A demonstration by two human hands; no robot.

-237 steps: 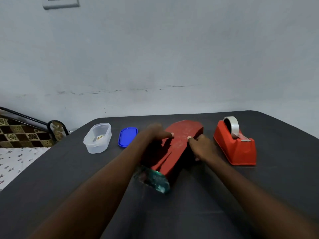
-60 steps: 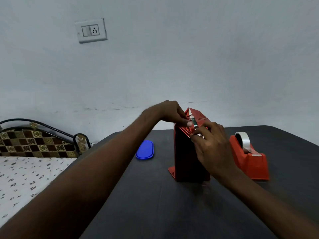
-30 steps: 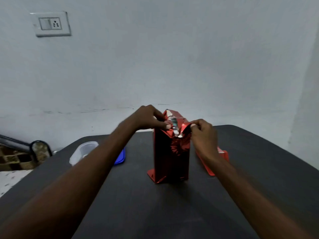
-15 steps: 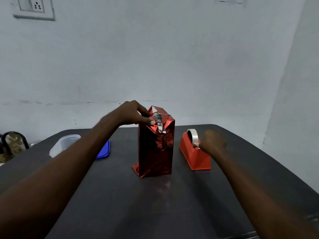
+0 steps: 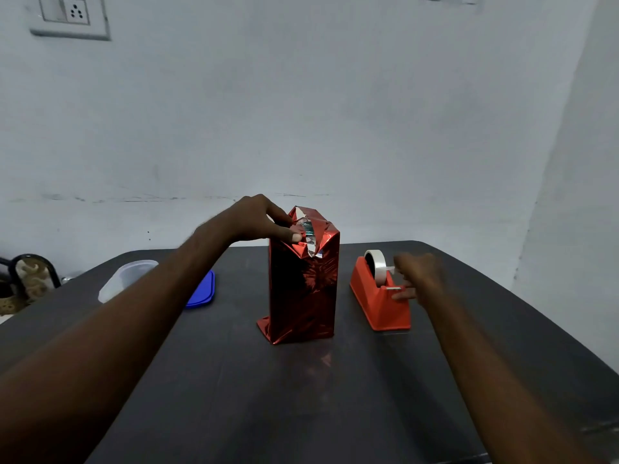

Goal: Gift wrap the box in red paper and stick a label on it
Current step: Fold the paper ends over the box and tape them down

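Pinching the box (image 5: 303, 283) top, left hand (image 5: 259, 221); right hand (image 5: 418, 277) blurred, grip unclear, beside tub (image 5: 125, 279).

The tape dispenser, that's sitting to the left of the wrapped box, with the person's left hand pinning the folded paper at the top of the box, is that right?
Not quite. The head view shows the tape dispenser standing to the right of the wrapped box, not the left. The rest holds: the left hand pins the folded paper at the box's top.
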